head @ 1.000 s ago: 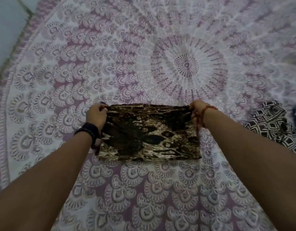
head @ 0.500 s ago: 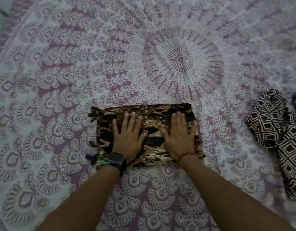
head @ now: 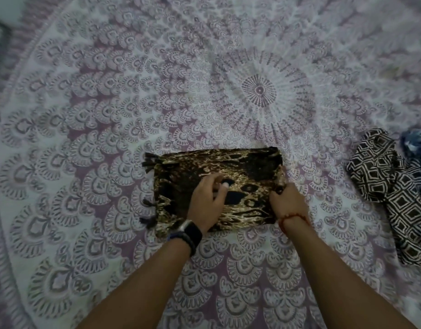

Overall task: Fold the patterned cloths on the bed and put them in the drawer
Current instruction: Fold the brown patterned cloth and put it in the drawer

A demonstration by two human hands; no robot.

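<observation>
Hands (head: 208,200) on folded brown cloth (head: 240,167)

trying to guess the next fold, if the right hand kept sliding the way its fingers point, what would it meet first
The right hand grips the right edge of the folded brown-and-gold patterned cloth, fingers pointing up-left. Continuing, it would probably meet the left hand resting on that cloth.

both forearms reach forward, close together. left hand (head: 208,201) palm down, fingers loosely curled, thumb out to the right. right hand (head: 287,203) knuckles up, fingers curled under, pinching.
</observation>
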